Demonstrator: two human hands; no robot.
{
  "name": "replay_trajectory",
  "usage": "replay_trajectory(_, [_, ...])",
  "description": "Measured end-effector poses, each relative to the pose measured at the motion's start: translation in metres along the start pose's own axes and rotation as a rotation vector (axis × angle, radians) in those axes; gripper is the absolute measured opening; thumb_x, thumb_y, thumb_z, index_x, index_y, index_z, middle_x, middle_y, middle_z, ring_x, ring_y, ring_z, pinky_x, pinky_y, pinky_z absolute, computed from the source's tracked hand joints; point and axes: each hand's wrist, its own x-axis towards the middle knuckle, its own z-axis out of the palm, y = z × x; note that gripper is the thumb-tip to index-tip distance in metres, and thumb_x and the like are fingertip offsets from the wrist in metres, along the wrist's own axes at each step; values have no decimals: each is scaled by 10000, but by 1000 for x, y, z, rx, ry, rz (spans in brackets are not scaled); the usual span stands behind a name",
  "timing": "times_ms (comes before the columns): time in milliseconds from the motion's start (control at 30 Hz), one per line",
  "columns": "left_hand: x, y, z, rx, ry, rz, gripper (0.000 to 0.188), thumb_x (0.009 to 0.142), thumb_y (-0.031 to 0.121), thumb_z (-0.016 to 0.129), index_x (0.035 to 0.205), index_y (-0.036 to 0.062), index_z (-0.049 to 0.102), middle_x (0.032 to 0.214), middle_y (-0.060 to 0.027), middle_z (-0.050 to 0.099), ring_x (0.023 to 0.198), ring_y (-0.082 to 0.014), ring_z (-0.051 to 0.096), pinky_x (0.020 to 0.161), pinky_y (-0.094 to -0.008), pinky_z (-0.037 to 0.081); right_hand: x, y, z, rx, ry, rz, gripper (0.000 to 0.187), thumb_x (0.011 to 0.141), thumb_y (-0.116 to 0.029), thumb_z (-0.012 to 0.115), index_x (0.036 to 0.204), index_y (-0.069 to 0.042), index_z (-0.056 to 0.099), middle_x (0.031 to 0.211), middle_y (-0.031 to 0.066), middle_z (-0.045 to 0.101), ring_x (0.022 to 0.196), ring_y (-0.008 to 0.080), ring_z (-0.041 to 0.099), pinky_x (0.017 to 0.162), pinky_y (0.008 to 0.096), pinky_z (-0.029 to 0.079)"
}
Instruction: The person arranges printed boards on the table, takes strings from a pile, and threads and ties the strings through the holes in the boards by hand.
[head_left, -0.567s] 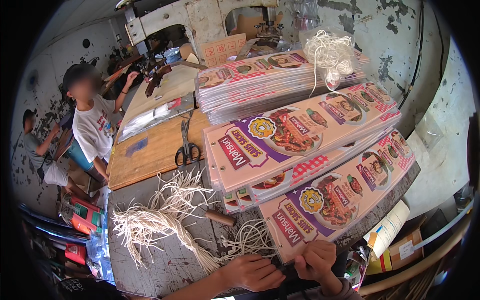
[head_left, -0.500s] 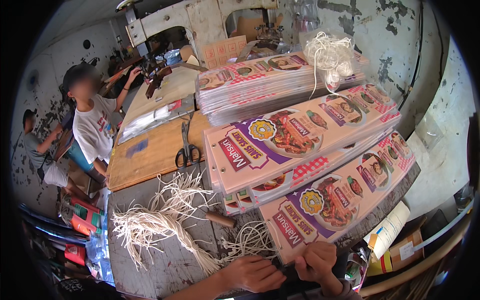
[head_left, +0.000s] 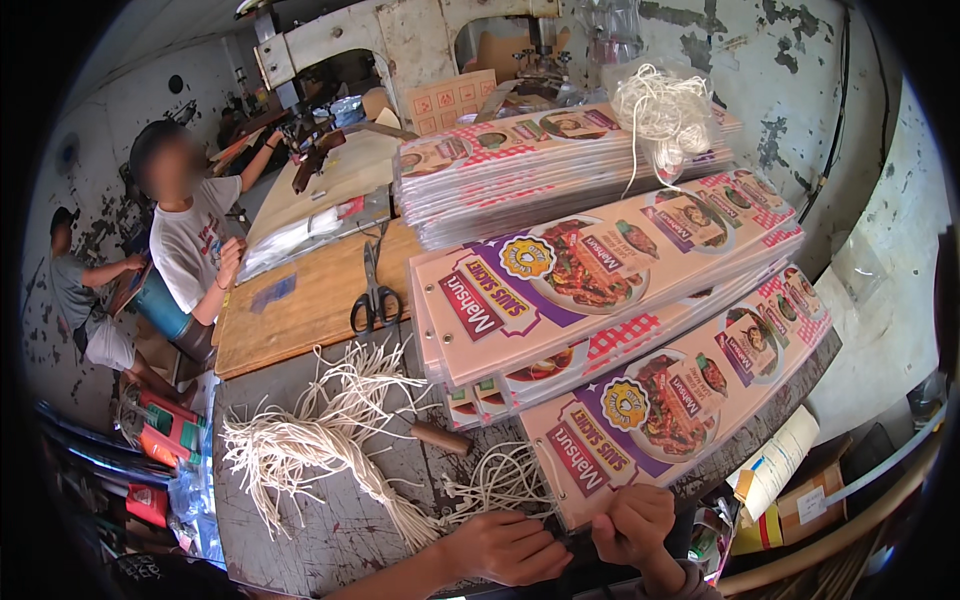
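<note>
Both hands [head_left: 575, 540] pinch the printed bag's [head_left: 660, 420] corner.

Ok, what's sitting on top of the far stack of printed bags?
A loose bundle of white string lies on the far stack of printed bags, at its right end. The bags beneath are covered by it there.

Flat printed paper bags [head_left: 650, 420]: pink ground, purple band, red-and-white check, yellow round badge. Bundle of cord lengths [head_left: 300, 440]: cream white. Metal scissors [head_left: 373, 295]: black handles. Wooden board [head_left: 300, 310]: light brown. Worn tabletop [head_left: 330, 530]: grey, scratched.
</note>
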Motion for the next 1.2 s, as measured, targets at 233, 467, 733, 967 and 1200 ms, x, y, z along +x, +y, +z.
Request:
replay_trajectory(233, [0, -1, 1, -9, 15, 12, 238, 743, 183, 673, 584, 117, 508, 532, 27, 448, 450, -95, 475, 424, -207, 409, 1, 0, 0, 9, 9, 4, 302, 692, -71, 656, 536, -92, 399, 479, 22, 435, 384, 179, 439, 374, 277, 326])
replay_trajectory(467, [-1, 0, -1, 28, 15, -7, 237, 736, 208, 690, 585, 136, 523, 519, 36, 445, 443, -94, 476, 422, -200, 406, -1, 0, -1, 5, -19, -73, 365, 666, -143, 719, 521, -123, 385, 467, -13, 417, 381, 137, 426, 378, 253, 294])
replay_trajectory(733, [-3, -1, -7, 31, 48, -49, 185, 742, 185, 686, 920, 144, 657, 559, 54, 454, 470, -65, 466, 439, -180, 389, 3, 0, 0, 29, -34, -157, 430, 678, -200, 721, 471, -119, 353, 435, -8, 372, 364, 147, 415, 388, 250, 301])
replay_trajectory(967, [-6, -3, -5, 59, 21, -11, 340, 697, 114, 657, 1033, 170, 650, 554, 63, 418, 469, -55, 452, 444, -171, 384, 6, -1, -2, 31, -43, -168, 410, 679, -157, 699, 472, -112, 349, 437, 0, 371, 369, 150, 423, 381, 252, 299])
replay_trajectory(1200, [7, 5, -11, 117, 67, 48, 297, 732, 75, 647, 1010, 179, 629, 534, 57, 425, 438, -63, 420, 405, -194, 347, -8, 4, -3, -5, -70, -193, 358, 691, -155, 674, 510, -99, 370, 467, 3, 386, 393, 153, 443, 386, 254, 313])
